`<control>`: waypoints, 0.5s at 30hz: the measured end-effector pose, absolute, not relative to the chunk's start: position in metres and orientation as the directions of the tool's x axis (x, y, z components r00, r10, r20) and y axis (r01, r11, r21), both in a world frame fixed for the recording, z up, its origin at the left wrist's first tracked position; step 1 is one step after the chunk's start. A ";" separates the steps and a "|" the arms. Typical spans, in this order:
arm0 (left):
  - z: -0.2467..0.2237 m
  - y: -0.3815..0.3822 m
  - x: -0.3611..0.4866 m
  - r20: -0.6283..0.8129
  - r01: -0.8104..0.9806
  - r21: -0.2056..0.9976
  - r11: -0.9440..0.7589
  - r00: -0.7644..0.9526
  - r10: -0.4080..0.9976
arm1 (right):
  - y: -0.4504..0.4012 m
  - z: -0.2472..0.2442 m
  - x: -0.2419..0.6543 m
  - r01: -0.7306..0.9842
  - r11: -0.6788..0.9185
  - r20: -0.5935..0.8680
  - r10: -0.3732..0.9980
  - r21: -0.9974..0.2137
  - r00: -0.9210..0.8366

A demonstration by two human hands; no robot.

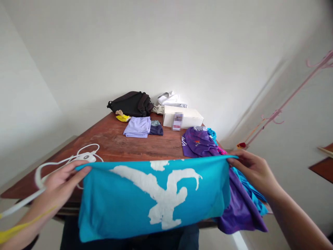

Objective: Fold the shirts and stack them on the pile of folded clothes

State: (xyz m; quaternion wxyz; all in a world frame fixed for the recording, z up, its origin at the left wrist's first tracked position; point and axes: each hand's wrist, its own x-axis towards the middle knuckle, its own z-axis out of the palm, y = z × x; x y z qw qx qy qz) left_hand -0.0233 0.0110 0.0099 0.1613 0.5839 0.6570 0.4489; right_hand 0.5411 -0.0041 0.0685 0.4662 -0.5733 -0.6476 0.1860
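Note:
A turquoise T-shirt [125,201] with a large white print is stretched between my hands in front of the table, its lower part hanging down. My left hand [63,180] pinches its upper left corner between thumb and fingers. At the upper right corner, my right hand [253,172] grips the cloth the same way. Just behind the right side of the shirt lies a purple garment [199,142], part of a loose heap with turquoise cloth [249,187] that hangs over the table's edge.
On the brown wooden table [109,142] lie a folded lavender cloth [137,125], a dark folded cloth [156,130], a black backpack [131,104] and a white box [191,116]. A white cable with a plug strip [87,157] lies left. A pink coat stand [293,92] leans right.

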 end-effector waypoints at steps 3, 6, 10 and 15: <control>-0.006 0.070 -0.001 0.317 0.578 0.794 -0.188 -0.130 0.939 | 0.062 0.044 0.535 0.503 0.235 0.316 0.945 -0.832 0.080; -0.018 0.132 0.007 0.373 0.570 0.796 -0.206 -0.192 0.908 | 0.124 0.014 0.538 0.485 0.175 0.221 0.975 -0.857 0.039; -0.024 0.207 0.009 0.393 0.632 0.750 -0.196 -0.187 0.900 | 0.189 -0.022 0.543 0.499 0.114 0.166 0.984 -0.859 0.061; -0.027 0.261 0.012 0.345 0.679 0.711 -0.181 -0.113 0.932 | 0.239 -0.046 0.542 0.531 0.082 0.160 0.982 -0.843 0.104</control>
